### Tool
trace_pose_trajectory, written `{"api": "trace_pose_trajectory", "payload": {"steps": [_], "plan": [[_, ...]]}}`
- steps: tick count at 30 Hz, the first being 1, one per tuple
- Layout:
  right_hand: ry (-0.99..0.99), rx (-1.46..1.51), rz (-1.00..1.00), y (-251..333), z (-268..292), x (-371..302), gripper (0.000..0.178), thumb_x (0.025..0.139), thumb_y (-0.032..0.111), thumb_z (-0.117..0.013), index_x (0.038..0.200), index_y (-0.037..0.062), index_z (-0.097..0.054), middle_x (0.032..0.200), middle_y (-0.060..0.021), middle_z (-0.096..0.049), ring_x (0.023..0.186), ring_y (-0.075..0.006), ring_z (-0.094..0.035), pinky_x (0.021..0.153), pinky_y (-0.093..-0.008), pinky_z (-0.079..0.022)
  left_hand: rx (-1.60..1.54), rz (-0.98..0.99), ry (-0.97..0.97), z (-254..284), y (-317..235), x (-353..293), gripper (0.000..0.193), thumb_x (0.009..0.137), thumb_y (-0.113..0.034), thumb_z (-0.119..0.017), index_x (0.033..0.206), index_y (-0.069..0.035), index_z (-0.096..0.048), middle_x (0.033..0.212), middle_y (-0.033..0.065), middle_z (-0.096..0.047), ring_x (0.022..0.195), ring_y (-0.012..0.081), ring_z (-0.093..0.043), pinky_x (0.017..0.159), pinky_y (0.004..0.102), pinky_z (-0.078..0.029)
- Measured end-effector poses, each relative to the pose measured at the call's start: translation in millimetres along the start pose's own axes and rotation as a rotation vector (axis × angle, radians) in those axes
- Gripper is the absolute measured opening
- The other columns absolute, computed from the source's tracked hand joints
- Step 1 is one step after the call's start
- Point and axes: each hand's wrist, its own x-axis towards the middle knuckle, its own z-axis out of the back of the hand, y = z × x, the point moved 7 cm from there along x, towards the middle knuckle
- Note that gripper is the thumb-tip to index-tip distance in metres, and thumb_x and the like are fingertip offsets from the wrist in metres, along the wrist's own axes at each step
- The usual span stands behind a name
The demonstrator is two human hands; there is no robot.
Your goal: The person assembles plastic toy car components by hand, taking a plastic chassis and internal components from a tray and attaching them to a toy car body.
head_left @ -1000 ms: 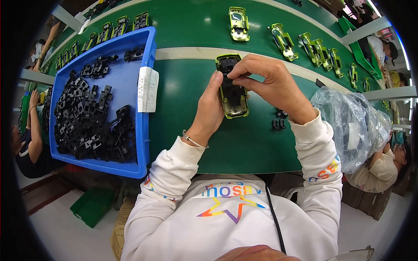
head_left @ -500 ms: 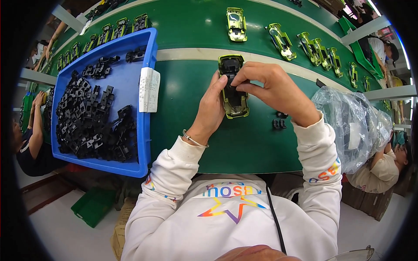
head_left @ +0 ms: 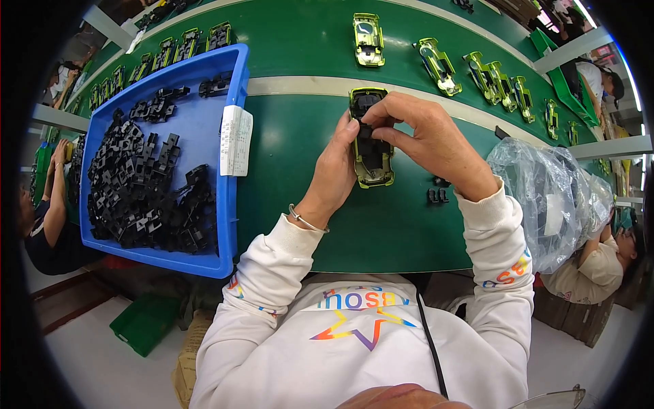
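Observation:
A yellow-green toy car body [head_left: 376, 181] is held upside down over the green bench, its hollow underside facing up. My left hand [head_left: 332, 163] is closed around its left side, with the thumb on the rim. Inside the shell lies a black plastic part [head_left: 372, 148]. My right hand [head_left: 430, 140] reaches over from the right, thumb and forefinger pinched at this black part near the middle of the shell. The fingertips partly hide what they grip. To the right of the car body, a few small black seat-shaped pieces [head_left: 437, 196] lie on the bench.
On the left stands a blue bin [head_left: 231, 204] heaped with black plastic parts [head_left: 139, 180]. A clear plastic bag [head_left: 545, 198] lies at right. Several green car bodies [head_left: 368, 41] sit on the green belt [head_left: 293, 41] beyond the pale rail. Other people work at both sides.
The car body and both hands have shifted slightly to the right. My right fingers stay pinched inside the shell.

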Motion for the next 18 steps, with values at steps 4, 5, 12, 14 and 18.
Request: {"api": "trace_pose_trajectory", "payload": {"steps": [4, 5, 12, 14, 18], "plan": [[-0.089, -0.123, 0.076, 1.4, 4.5, -1.0, 0.018, 0.081, 0.002, -0.074, 0.098, 0.0023, -0.068, 0.098, -0.0093, -0.063, 0.093, -0.0257, -0.064, 0.081, -0.0356, -0.052, 0.078, 0.016, -0.011, -0.8, -2.3, -2.1, 0.048, 0.103, -0.024, -0.033, 0.145, -0.002, -0.037, 0.131, 0.0132, -0.055, 0.117, 0.0233, -0.059, 0.100, 0.0397, -0.050], [-0.090, -0.123, 0.075, 0.8, 3.9, -2.3, 0.018, 0.081, 0.002, -0.074, 0.098, 0.0023, -0.068, 0.098, -0.0093, -0.063, 0.093, -0.0257, -0.064, 0.081, -0.0356, -0.052, 0.079, 0.017, -0.010, -0.5, -1.6, -1.9, 0.048, 0.103, -0.024, -0.033, 0.145, -0.002, -0.037, 0.131, 0.0132, -0.055, 0.117, 0.0233, -0.059, 0.100, 0.0397, -0.050], [-0.265, -0.182, 0.113, -0.7, 12.3, -19.2, 0.020, 0.076, 0.005, -0.077, 0.094, 0.0047, -0.071, 0.102, -0.0062, -0.062, 0.091, -0.0271, -0.060, 0.081, -0.0383, -0.049, 0.027, 0.028, -0.015, 0.4, -0.2, -2.5, 0.046, 0.102, -0.021, -0.034, 0.143, -0.002, -0.039, 0.128, 0.0119, -0.057, 0.116, 0.0209, -0.059, 0.099, 0.0388, -0.051], [-0.267, -0.292, 0.155, 6.5, 8.8, -21.4, 0.019, 0.076, 0.006, -0.077, 0.094, 0.0057, -0.071, 0.100, -0.0053, -0.062, 0.090, -0.0265, -0.060, 0.081, -0.0381, -0.048, 0.037, 0.026, -0.030, 0.6, 0.7, -1.9, 0.045, 0.103, -0.022, -0.034, 0.143, -0.002, -0.039, 0.128, 0.0114, -0.057, 0.116, 0.0200, -0.059, 0.099, 0.0379, -0.051], [-0.211, -0.532, 0.248, 18.3, -3.1, -19.9, 0.014, 0.077, 0.008, -0.076, 0.090, 0.0077, -0.071, 0.094, -0.0026, -0.063, 0.090, -0.0238, -0.060, 0.080, -0.0357, -0.045, -0.005, -0.009, -0.059, 5.1, 0.2, 0.5, 0.044, 0.103, -0.024, -0.035, 0.143, -0.004, -0.037, 0.126, 0.0104, -0.056, 0.111, 0.0186, -0.061, 0.096, 0.0359, -0.051]]}}
